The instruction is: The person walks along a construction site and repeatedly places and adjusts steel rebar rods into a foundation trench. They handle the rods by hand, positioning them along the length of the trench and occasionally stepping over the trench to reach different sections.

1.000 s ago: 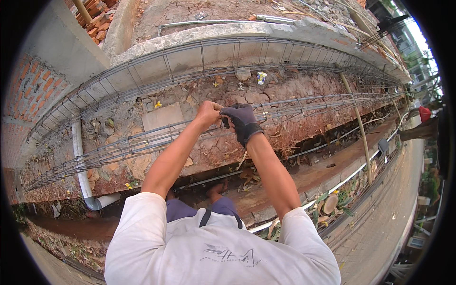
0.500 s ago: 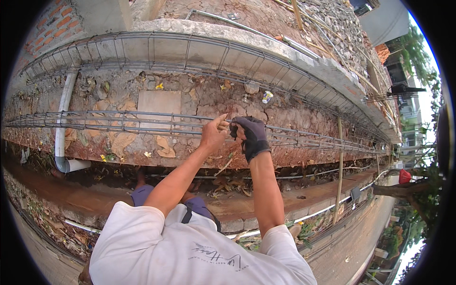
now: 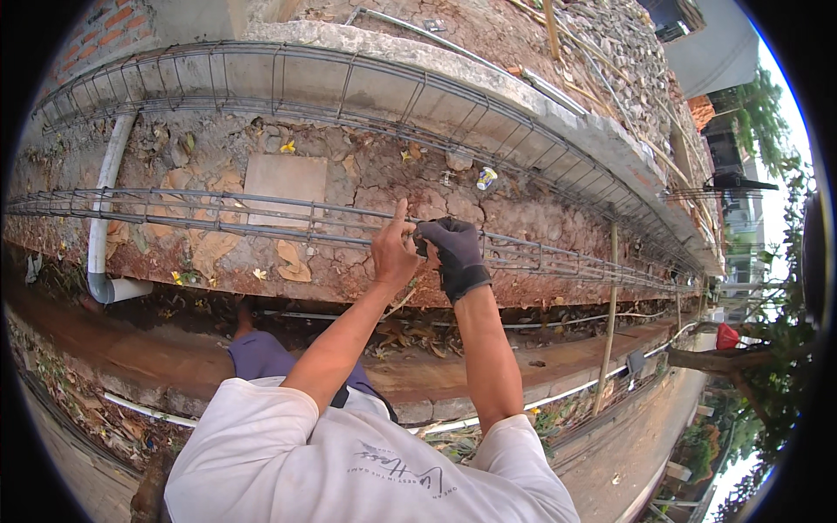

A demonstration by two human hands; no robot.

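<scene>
A long cage of steel reinforcing bars (image 3: 288, 201) with thin cross ties runs left to right in front of me. My bare left hand (image 3: 394, 253) is at its middle, the index finger pointing up past the top bar and the other fingers bent in by the bars. Whatever those fingers pinch is too small to make out. Close beside it, my right hand (image 3: 455, 254), in a dark fingerless glove, is closed with its fingers curled at the same bars. What lies inside that grip is hidden. The two hands almost touch.
Beyond, a second rebar cage (image 3: 349, 113) lies along a concrete wall ledge (image 3: 384, 48). A white pipe (image 3: 109, 174) with an elbow passes under the near cage at left. A square tile (image 3: 286, 183) and a small cup (image 3: 486, 179) lie on the soil. A wooden stake (image 3: 611, 305) stands right.
My left index finger has straightened upward from a bent position. The right hand stays closed at the bars, slightly turned. The view has shifted a little.
</scene>
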